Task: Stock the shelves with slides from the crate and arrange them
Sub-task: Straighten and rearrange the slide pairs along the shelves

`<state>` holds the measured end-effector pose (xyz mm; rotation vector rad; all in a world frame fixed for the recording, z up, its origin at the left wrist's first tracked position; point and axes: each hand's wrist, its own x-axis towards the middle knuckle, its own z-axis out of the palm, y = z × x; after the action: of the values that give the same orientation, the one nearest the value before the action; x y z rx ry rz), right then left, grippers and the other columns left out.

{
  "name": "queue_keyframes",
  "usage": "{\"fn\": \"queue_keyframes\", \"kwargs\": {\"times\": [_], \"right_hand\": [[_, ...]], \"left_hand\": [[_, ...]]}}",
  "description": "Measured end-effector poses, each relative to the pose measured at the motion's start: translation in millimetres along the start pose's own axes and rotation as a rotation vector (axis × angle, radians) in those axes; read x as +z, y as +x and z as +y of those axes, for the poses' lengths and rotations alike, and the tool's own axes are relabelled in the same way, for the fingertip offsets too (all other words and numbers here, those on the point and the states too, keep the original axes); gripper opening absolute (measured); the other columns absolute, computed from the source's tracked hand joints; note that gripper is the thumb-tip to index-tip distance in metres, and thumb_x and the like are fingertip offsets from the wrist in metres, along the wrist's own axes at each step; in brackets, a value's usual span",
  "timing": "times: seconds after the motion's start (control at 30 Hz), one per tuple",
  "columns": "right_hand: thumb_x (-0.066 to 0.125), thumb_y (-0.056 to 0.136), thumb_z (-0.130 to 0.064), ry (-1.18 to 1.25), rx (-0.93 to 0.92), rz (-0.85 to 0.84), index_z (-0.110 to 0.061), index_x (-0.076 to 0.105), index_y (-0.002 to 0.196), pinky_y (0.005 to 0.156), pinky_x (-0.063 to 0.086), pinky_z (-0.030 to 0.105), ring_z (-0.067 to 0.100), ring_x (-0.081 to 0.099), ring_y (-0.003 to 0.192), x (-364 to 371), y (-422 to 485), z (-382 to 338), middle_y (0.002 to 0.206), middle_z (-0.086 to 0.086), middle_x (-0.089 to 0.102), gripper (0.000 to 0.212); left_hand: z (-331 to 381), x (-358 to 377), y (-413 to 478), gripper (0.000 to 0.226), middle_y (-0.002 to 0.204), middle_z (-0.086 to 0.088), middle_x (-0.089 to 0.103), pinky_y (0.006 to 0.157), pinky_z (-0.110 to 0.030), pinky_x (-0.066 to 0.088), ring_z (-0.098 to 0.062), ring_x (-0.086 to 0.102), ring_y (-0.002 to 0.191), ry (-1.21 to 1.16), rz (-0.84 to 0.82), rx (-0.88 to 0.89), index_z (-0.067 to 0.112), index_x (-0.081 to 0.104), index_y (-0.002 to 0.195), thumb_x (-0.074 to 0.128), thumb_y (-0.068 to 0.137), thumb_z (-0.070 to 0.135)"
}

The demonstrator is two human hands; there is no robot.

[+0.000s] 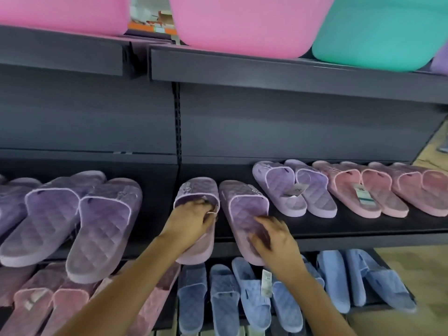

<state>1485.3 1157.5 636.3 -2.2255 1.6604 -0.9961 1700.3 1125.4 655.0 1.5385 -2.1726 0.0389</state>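
Two purple quilted slides lie side by side on the dark middle shelf (339, 229), heels hanging over its front edge. My left hand (191, 220) holds the left purple slide (197, 190), its fingers tucked under the strap. My right hand (274, 235) rests on the footbed of the right purple slide (242, 204), fingers spread on it. The image is blurred around the right hand. No crate is in view.
More purple slides (80, 214) lie at the left, and a purple pair (293, 187) and pink pairs (378, 190) at the right. Blue slides (254, 299) and pink slides (48, 301) fill the shelf below. Pink basins (242, 23) and a teal basin (378, 27) stand above.
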Motion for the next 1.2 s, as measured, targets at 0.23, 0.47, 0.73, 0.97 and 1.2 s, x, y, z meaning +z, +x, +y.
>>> {"fn": "queue_keyframes", "kwargs": {"times": [0.23,0.47,0.73,0.97,1.2], "right_hand": [[0.035,0.073,-0.057,-0.059,0.016,0.019,-0.014,0.061,0.117,0.080,0.037,0.020,0.018,0.052,0.107,2.4,0.0,-5.9,0.116,0.000,0.061,0.067],[0.041,0.076,-0.047,-0.026,0.002,0.039,-0.009,0.065,0.110,0.085,0.042,0.024,0.022,0.059,0.104,5.2,0.9,-5.2,0.112,0.004,0.065,0.057],[0.037,0.076,-0.043,0.017,-0.005,0.011,-0.005,0.064,0.111,0.091,0.044,0.031,0.027,0.058,0.107,14.0,10.2,-11.0,0.114,0.008,0.064,0.059],[0.041,0.078,-0.052,-0.027,-0.101,-0.060,-0.007,0.058,0.125,0.104,0.028,0.026,0.024,0.043,0.128,16.2,12.5,-7.1,0.132,0.009,0.055,0.067],[0.045,0.081,-0.036,-0.191,-0.129,-0.026,0.001,0.065,0.111,0.094,0.035,0.043,0.037,0.060,0.109,28.8,21.4,-5.0,0.116,0.017,0.065,0.052]], "left_hand": [[3.3,-10.9,-2.0,0.013,0.053,0.004,0.061,0.036,-0.014,0.030,-0.012,0.054,0.039,0.207,0.066,0.148,0.017,0.064,0.058,0.067,0.070,0.020],[-3.8,-13.1,-18.0,0.064,0.061,0.006,0.067,0.033,-0.010,0.035,-0.007,0.061,0.043,0.381,-0.080,0.274,0.015,0.072,0.066,0.086,0.004,0.018],[-10.6,-2.7,-34.7,0.061,0.073,0.001,0.068,0.041,-0.016,0.048,-0.014,0.064,0.051,0.202,-0.077,0.250,0.021,0.060,0.109,0.078,0.051,0.015],[-9.5,-4.1,-56.0,0.065,0.131,-0.008,0.056,0.094,-0.043,0.047,-0.024,0.053,0.122,0.203,-0.178,0.157,0.020,0.054,0.127,0.012,0.096,0.058],[-2.8,19.3,-36.6,0.082,0.147,-0.013,0.037,0.112,-0.044,0.027,-0.028,0.031,0.137,0.210,-0.225,0.046,0.007,0.036,0.141,-0.015,0.093,0.050]]}}
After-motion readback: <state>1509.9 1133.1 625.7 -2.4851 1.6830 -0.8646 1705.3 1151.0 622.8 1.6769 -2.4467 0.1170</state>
